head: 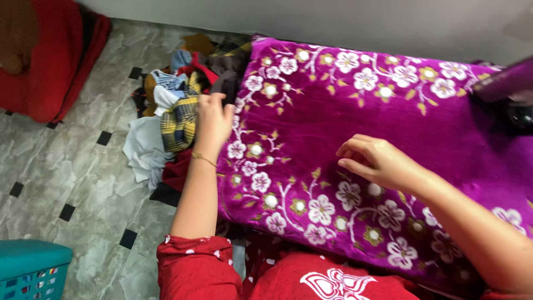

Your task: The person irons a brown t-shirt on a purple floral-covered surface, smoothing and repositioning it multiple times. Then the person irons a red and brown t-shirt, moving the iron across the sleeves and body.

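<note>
A magenta velvet cloth (333, 105) with white and gold flowers covers a flat surface in front of me. My left hand (212, 119) reaches past its left edge toward a heap of mixed clothes (177, 111) on the floor, fingers near a dark garment (227, 69) and a yellow-and-navy plaid piece (179, 123); whether it grips anything is unclear. A thin gold bracelet (203, 159) circles that wrist. My right hand (373, 160) rests on the cloth with fingers loosely curled and nothing in it.
A red cushion (53, 61) lies at the top left on the grey marble floor (83, 166). A teal plastic basket (30, 269) stands at the bottom left. A dark object (508, 97) sits on the cloth at the far right.
</note>
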